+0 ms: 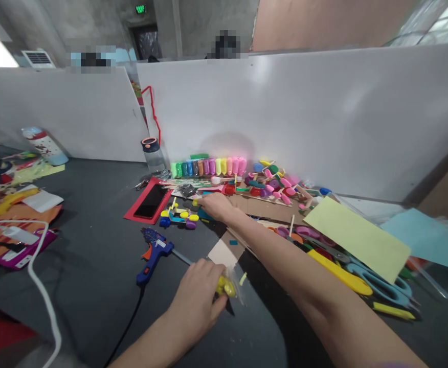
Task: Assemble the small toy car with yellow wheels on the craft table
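My left hand is closed on a small clear plastic bag with yellow lumps inside, low over the dark table. Farther forward, my right hand has its fingertips pinched at a small yellow piece; the fingers partly hide it. Just left of that hand stands a little model with yellow, blue and purple round parts and a short upright stick. Between the two hands lies a pale card. A blue hot glue gun rests left of my left hand.
A phone lies on red card, by a water bottle. Clay packets line the white partition. Scissors, a yellow cutter and yellow paper lie right. A white cable crosses the left side.
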Demonstrator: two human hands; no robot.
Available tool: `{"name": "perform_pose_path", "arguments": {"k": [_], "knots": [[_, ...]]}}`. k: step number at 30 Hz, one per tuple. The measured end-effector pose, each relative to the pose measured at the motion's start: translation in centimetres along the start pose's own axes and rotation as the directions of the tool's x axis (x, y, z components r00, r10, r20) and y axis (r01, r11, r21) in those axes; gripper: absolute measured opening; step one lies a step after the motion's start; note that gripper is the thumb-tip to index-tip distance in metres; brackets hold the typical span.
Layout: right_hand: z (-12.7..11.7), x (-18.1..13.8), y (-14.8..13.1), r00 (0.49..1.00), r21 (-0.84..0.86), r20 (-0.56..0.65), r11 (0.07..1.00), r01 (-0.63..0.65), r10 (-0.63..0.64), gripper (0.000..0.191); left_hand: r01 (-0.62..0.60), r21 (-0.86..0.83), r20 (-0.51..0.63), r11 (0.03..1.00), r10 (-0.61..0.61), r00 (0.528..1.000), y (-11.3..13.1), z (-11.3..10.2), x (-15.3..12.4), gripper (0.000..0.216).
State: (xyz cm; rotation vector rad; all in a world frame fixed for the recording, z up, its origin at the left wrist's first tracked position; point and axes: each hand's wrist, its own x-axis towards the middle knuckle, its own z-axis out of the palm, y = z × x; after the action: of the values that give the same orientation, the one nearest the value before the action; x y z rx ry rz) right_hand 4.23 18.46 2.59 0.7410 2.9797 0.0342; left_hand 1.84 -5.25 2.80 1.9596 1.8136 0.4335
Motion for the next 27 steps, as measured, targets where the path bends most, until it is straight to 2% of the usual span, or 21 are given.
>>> {"name": "perform_pose_path", "arguments": {"k": [3,6,10,13,15,19,23,27], "knots": [[0.3,-0.8,0.3,1.000,-0.024,0.014,1.000,0.007,-0.007,0.036,-0.020,0.003,-0.025,1.000,0.020,0.999,0.0,0.0,-0.1,0.028],[0.4,-3.0,0.4,0.999,-0.038,0.022,0.999,0.028,-0.027,0.035,-0.038,0.000,-0.075,0.999,0.038,0.996,-0.4,-0.1,-0.2,0.027],[0.1,-7.5,-0.2,0.996,-0.037,0.025,0.995,0.090,-0.089,0.031,-0.008,0.044,-0.108,0.999,0.013,0.994,-0.8,-0.5,0.2,0.026],[-0.2,-11.4,-0.8,0.988,-0.024,0.018,0.988,0.151,-0.151,0.018,-0.007,0.072,-0.127,0.997,0.016,0.992,-0.9,-0.9,0.6,0.027],[-0.4,-14.0,-1.0,0.986,-0.013,-0.004,0.986,0.168,-0.168,0.022,-0.009,0.089,-0.127,0.996,0.020,0.992,-0.8,-1.1,0.7,0.027],[-0.5,-18.7,-1.4,0.988,0.016,-0.060,0.989,0.145,-0.144,0.021,-0.011,0.165,-0.115,0.986,0.030,0.993,-0.4,-1.2,1.5,0.028],[-0.2,-22.3,-2.7,0.990,0.059,-0.094,0.993,0.107,-0.101,0.019,-0.015,0.249,-0.128,0.968,0.048,0.991,-0.4,-1.4,3.6,0.036],[0.2,-25.7,-4.3,0.988,0.150,-0.152,0.988,0.044,-0.021,0.017,-0.064,0.212,-0.162,0.975,0.099,0.982,-0.3,-2.2,5.5,0.049]]}}
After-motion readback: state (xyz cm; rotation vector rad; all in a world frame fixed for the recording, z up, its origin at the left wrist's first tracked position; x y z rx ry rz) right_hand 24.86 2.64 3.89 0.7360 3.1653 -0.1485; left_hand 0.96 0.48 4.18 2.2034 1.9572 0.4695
